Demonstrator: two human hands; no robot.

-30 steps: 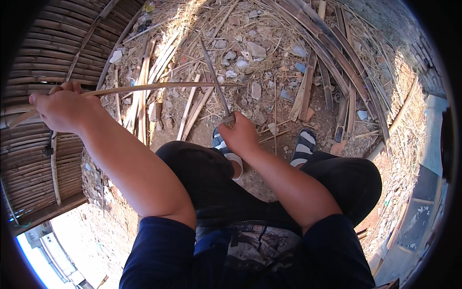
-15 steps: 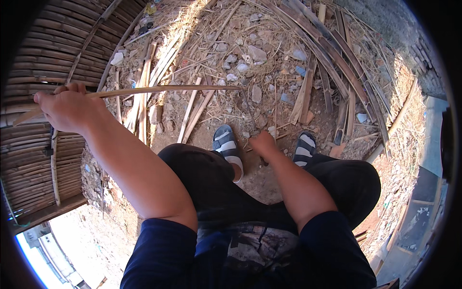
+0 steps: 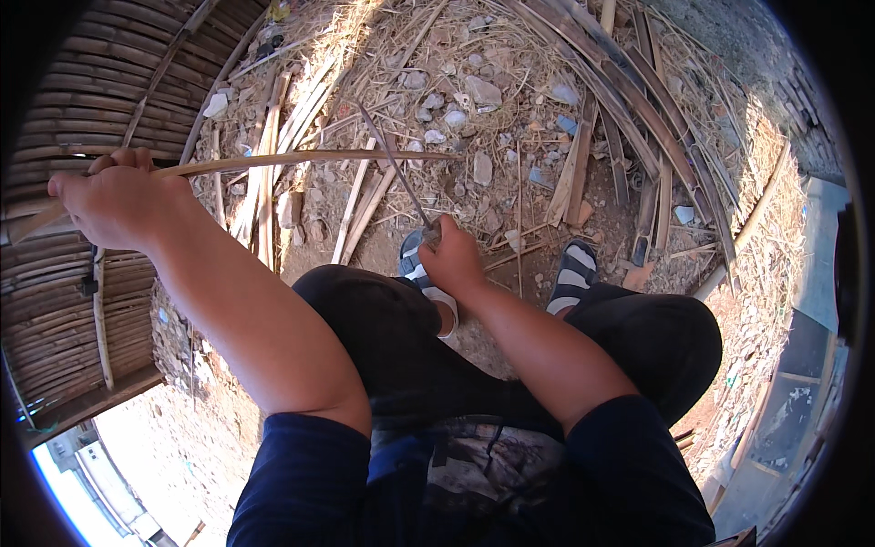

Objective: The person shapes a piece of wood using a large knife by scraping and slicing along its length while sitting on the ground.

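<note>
My left hand [image 3: 114, 202] is closed around a long split bamboo strip [image 3: 301, 158], which reaches rightward in front of me; its short end sticks out to the left of the fist. My right hand [image 3: 453, 260] grips the handle of a long, narrow, dark-bladed knife [image 3: 397, 173] above my left foot. The blade slants up and left, crossing the strip in view near its far end; whether they touch I cannot tell.
Bamboo pieces [image 3: 264, 196] lie at the left, near a slatted bamboo wall [image 3: 105, 100]. Longer dark split bamboo [image 3: 643, 109] is heaped at the right. Stones [image 3: 483, 91] and straw cover the ground. My sandalled feet [image 3: 574, 273] stand apart.
My right hand has moved left and slightly up, and the knife blade has swung from near the strip's tip to slant up-left across it. My left hand has shifted slightly left with the strip.
</note>
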